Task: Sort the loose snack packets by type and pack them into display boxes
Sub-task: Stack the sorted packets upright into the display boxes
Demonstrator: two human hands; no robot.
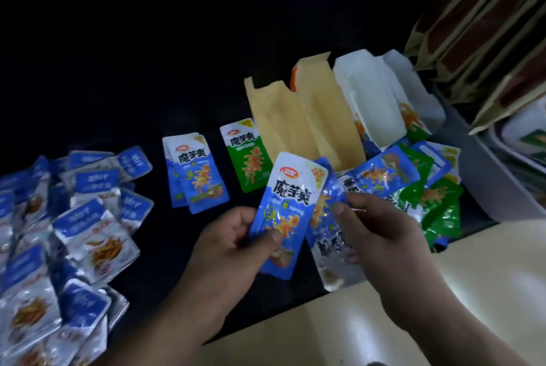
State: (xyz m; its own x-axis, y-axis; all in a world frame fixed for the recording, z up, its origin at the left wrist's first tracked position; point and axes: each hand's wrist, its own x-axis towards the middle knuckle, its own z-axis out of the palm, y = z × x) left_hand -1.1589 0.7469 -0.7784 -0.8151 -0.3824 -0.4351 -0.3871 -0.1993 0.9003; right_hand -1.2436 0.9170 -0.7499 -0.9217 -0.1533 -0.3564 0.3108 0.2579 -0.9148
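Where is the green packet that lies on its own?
In the head view, the green packet lies face up near the middle, between a stack of blue packets on its left and the yellow box on its right.

The left hand [233, 235] and the right hand [375, 223] are both bare, and the thumb of each has a short, plain nail. Behind each hand a bare forearm runs back to the lower edge of view, the left forearm [177, 321] and the right forearm [443, 315]. Dim light and blur hide any finer detail.
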